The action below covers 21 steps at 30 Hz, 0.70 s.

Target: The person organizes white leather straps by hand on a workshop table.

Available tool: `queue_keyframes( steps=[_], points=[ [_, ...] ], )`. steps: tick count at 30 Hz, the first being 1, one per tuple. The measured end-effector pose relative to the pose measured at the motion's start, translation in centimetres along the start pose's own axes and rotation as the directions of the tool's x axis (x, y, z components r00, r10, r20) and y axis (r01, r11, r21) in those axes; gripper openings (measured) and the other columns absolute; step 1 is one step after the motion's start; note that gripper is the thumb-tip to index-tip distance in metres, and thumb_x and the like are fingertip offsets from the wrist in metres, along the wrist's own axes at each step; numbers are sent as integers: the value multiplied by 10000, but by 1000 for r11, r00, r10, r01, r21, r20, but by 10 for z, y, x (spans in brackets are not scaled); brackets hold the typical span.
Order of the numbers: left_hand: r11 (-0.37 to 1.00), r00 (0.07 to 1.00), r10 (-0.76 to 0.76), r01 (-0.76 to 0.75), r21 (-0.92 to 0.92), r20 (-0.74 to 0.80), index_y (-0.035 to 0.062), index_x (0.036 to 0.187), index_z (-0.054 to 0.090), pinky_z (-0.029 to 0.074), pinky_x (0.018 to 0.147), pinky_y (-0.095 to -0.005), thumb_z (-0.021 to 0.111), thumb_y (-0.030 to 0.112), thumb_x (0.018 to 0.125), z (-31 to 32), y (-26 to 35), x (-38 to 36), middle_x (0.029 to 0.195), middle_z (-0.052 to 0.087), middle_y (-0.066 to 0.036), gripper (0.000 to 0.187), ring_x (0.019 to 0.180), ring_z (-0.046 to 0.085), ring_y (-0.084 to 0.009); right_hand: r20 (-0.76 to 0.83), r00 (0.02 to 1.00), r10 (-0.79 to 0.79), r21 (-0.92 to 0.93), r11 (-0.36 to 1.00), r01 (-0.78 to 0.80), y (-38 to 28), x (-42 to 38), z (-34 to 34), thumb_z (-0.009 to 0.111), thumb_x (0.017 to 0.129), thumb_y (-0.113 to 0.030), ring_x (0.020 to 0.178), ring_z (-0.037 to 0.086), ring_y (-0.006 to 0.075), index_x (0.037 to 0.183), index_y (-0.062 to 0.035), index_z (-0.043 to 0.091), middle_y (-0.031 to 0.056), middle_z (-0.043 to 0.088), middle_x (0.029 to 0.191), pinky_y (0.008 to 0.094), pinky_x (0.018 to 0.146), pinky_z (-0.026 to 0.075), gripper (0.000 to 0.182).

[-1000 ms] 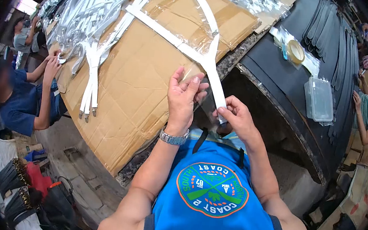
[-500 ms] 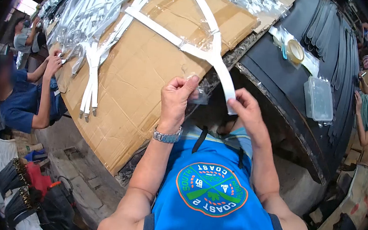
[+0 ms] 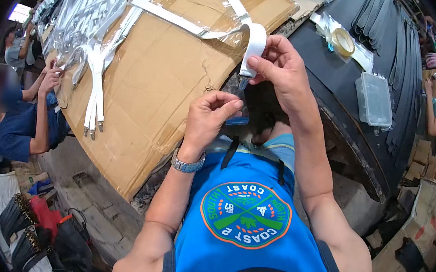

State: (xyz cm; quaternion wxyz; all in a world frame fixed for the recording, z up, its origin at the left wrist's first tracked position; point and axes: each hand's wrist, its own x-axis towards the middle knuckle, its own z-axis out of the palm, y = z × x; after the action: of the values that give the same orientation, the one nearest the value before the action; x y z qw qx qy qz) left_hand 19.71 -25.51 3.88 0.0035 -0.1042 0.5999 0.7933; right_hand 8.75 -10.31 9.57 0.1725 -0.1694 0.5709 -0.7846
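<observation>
My right hand (image 3: pixel 282 69) pinches the lower end of white elastic suspenders (image 3: pixel 256 42), just above a metal clip (image 3: pixel 243 82). That strap end bends over in a loop, while the other straps lie across the cardboard. Lower and to the left, my left hand (image 3: pixel 212 117), with a metal watch on its wrist, is closed, thumb against fingers. A small bluish, see-through piece of plastic (image 3: pixel 237 121) shows at its fingertips. Apart from the suspenders, this hand is near the cardboard's edge.
Brown cardboard (image 3: pixel 143 97) covers the table, with another pair of white suspenders (image 3: pixel 95 87) and a plastic-wrapped heap (image 3: pixel 91 3). On the black sheets (image 3: pixel 333 79) at right lie a tape roll (image 3: pixel 342 41), a clear plastic box (image 3: pixel 373 101) and black straps. Co-workers sit at both sides.
My right hand has risen and moved left, lifting and folding over the strap end, so its metal clip now shows. The left hand stays low, its fingers still closed.
</observation>
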Motion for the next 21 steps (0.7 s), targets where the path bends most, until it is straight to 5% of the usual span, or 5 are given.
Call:
queue_keyframes(
  steps=[21],
  points=[
    [994,999,3,-8,109,46,-12,931,685,505,677,-205,738,93,845,5,5,-1,829,699,-48,146,753,634,-70,-1,997,78,-122,990,-77,19,-4,-12,696,855,-93,771,602,64,1057,-41,537,12,609,902,213,580,535,262]
  ],
)
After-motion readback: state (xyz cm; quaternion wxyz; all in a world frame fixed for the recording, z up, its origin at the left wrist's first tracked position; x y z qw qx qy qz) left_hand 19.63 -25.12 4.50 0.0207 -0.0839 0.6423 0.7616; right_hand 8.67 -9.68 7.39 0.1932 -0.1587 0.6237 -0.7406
